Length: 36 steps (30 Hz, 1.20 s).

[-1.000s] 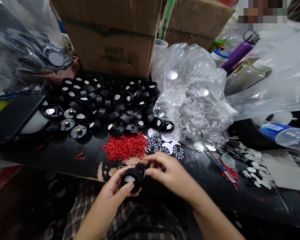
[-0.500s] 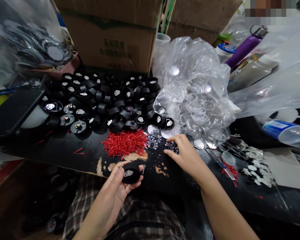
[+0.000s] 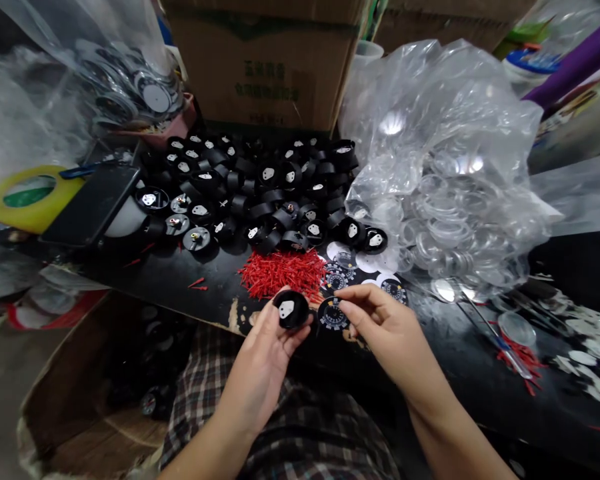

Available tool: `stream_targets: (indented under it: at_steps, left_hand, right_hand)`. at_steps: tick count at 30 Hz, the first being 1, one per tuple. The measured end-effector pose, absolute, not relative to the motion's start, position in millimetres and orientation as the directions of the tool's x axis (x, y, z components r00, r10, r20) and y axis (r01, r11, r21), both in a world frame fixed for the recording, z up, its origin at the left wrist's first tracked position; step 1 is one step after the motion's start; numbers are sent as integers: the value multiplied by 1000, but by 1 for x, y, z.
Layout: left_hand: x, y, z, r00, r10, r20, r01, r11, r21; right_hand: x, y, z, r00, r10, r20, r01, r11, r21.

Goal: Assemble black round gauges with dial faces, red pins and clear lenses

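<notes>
My left hand (image 3: 270,353) is wrapped round a round black housing (image 3: 291,309), its open side up, with a white-grey piece inside. Just to its right, my right hand (image 3: 380,323) pinches the edge of a black dial disc (image 3: 334,314) with white markings between thumb and forefinger. Behind the hands lies a heap of small red pointers (image 3: 280,273). More printed dials (image 3: 393,288) lie right of the heap. Many black housings (image 3: 267,175) crowd the back of the table.
A plastic bag of clear round covers (image 3: 445,227) stands back right. Tweezers (image 3: 500,337), white pieces (image 3: 583,358) and more red pointers lie right. A phone (image 3: 93,207) and yellow tape roll (image 3: 25,200) are left, a cardboard box (image 3: 265,73) behind.
My right hand has lifted a dial disc off the table and brought it beside the housing. My left hand has tilted the housing so its inside faces up more. The view has shifted left.
</notes>
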<state>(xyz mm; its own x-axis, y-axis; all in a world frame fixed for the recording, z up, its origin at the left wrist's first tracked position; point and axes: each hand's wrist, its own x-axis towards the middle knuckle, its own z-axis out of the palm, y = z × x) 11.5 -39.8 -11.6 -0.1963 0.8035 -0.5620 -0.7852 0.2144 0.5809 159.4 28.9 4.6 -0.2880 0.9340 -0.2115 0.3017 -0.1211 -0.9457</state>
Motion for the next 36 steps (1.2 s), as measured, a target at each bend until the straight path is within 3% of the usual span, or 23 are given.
stream_targets:
  at_steps: [7,17,22,28,36]
  left_hand:
    - [23,-48,-13,-108,856,-505,-729,278,626]
    - [19,-51,-23,-97,896,-433,-611,290,737]
    - [19,-51,-25,-107,891,-441,-555,314,770]
    - [13,-60,-21,-95,915,-392,-355,337,872]
    - [-3,-74,-20,-153,890,-431,-234,391,890]
  right_hand:
    - [142,20,16,-426,903,62,420,258,-870]
    - [142,25,11,-398,901,-175,530,70,-845]
    - [141,18,5,-410,869,-278,466,-62,-883]
    - [155,-1,3,-501,840,-208,500,85,-862]
    - [151,4,9,-589,799,-123,457,204,-866]
